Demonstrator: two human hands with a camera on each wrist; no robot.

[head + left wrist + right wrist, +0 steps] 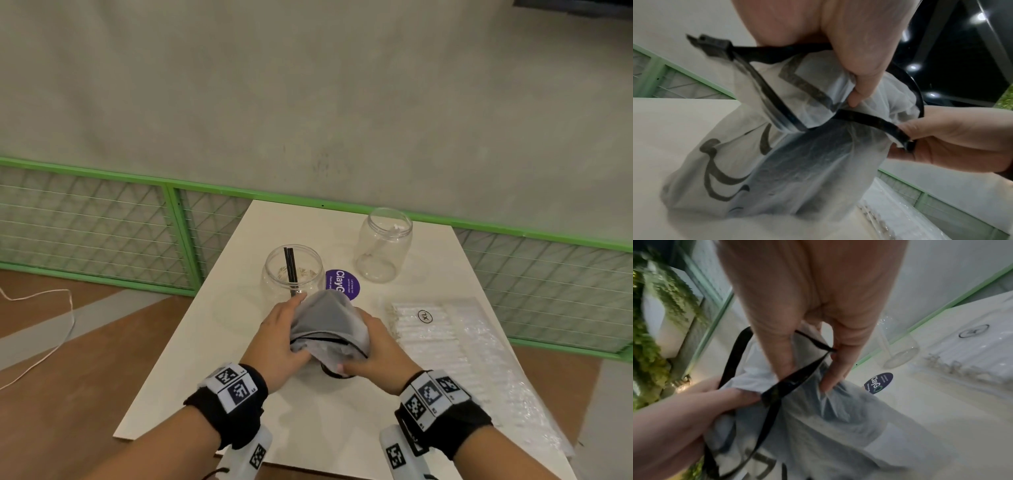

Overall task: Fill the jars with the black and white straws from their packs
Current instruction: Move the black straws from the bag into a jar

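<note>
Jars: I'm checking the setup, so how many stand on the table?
2. One jar with black straws stands left of the purple sticker; the other jar stands farther back, right.

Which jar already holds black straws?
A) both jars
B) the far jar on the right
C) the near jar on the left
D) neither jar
C: two black straws stand in the near jar; the far jar shows only something pale inside.

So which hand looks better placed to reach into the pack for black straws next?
Probably the right hand: its fingers sit at the frosted grey zip pack mouth, while the left hand grips its side.
</note>
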